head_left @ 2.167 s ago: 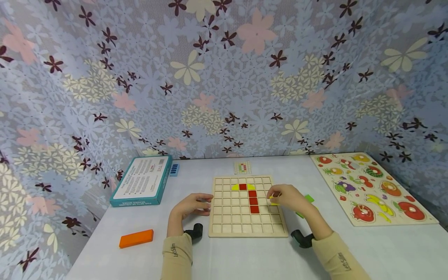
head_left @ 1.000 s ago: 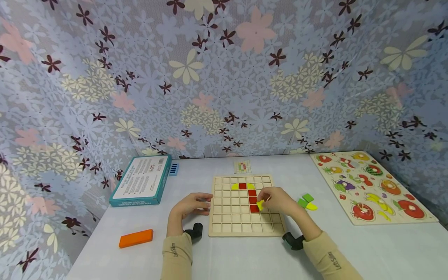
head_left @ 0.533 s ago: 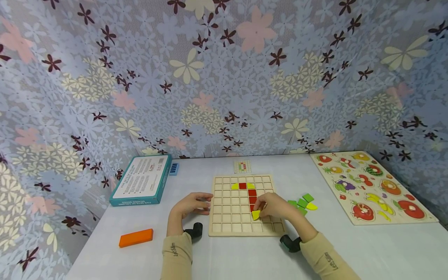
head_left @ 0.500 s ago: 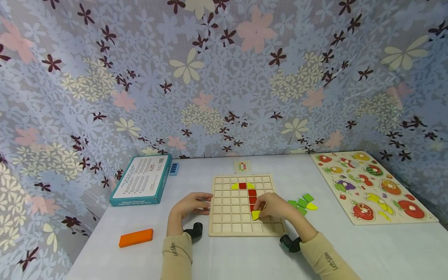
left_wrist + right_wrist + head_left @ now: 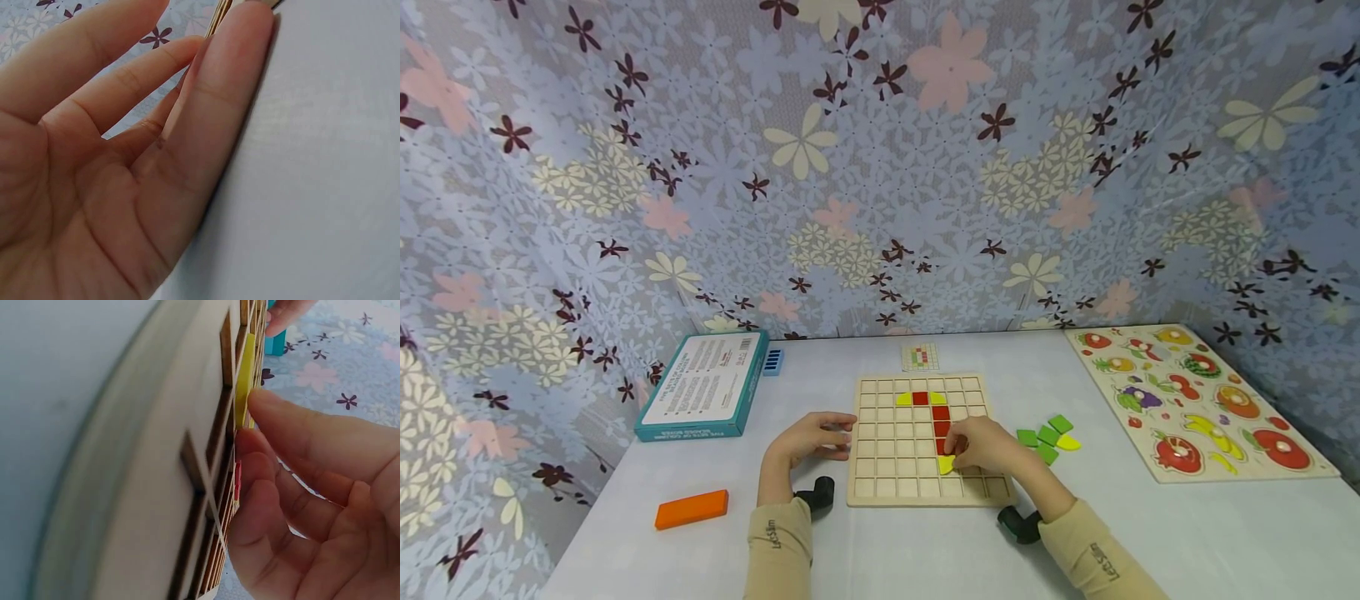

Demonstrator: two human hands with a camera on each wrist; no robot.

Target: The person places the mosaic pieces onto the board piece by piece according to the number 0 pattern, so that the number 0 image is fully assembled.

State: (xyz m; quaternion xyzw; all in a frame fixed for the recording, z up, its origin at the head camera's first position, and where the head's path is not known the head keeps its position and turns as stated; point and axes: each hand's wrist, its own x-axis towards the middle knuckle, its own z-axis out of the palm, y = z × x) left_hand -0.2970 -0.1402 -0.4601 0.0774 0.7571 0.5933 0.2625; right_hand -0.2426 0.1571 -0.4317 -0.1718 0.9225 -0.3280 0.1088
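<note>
A wooden grid board (image 5: 886, 489) lies at the middle of the table. My right hand (image 5: 987, 445) is over its right half, pinching a yellow tile with a curved edge (image 5: 946, 466) at the cell just below a column of red square tiles (image 5: 941, 426). In the right wrist view the yellow tile (image 5: 245, 384) sits tipped against the grid, the thumb at its edge. Farther up the board, a red tile (image 5: 920, 399) lies between two yellow rounded tiles. My left hand (image 5: 807, 442) holds no tile; its loosely extended fingers touch the board's left edge.
Several green square tiles (image 5: 1047, 435) and a yellow tile (image 5: 1067, 442) lie right of the board. A pattern card (image 5: 920, 357) is behind it. A fruit puzzle (image 5: 1131, 417) stands far right; a teal box (image 5: 703, 387), small blue piece (image 5: 773, 363) and orange block (image 5: 692, 509) are left.
My right hand has moved from the board's right edge leftward and toward me with the yellow tile, now lower at the cell below the red column. The left hand stays still.
</note>
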